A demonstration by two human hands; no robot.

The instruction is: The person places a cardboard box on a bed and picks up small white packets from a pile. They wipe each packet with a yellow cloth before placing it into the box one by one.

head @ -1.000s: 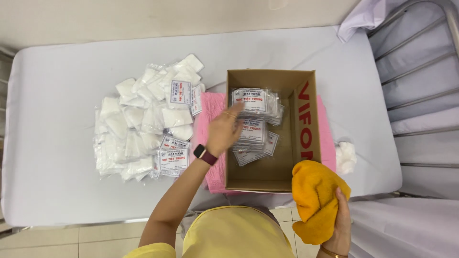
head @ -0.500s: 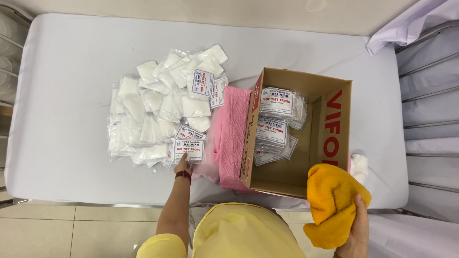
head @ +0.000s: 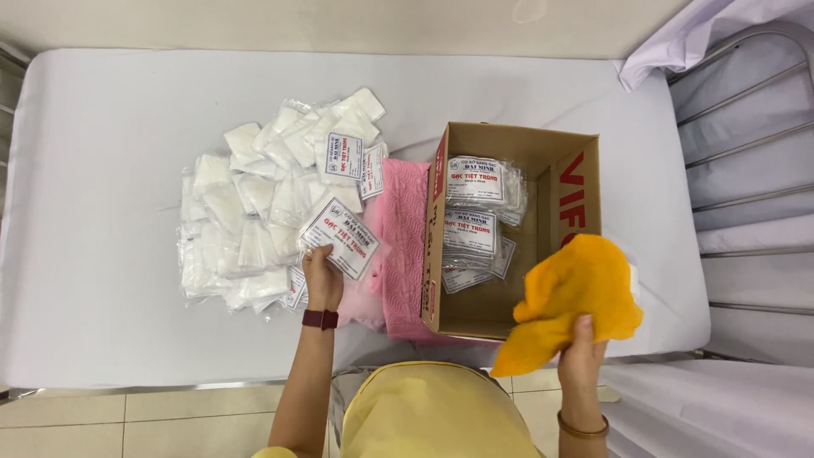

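My left hand (head: 322,280) grips a clear packet of white gauze with a printed label (head: 341,237), lifted just off the right side of a pile of similar gauze packets (head: 254,212) on the white bed. My right hand (head: 580,349) holds a crumpled orange cloth (head: 577,297) at the near right corner of an open cardboard box (head: 441,246). Several labelled gauze packets (head: 475,220) lie stacked inside the box along its left side.
A pink cloth (head: 403,246) lies between the pile and the box. The white-sheeted bed (head: 102,170) runs left. A second bed with metal rails (head: 746,153) stands at the right, draped in white fabric (head: 704,407). Tiled floor lies below.
My left hand left the box, reached back to the pile and picked up a packet. My right hand raised the orange cloth higher beside the box.
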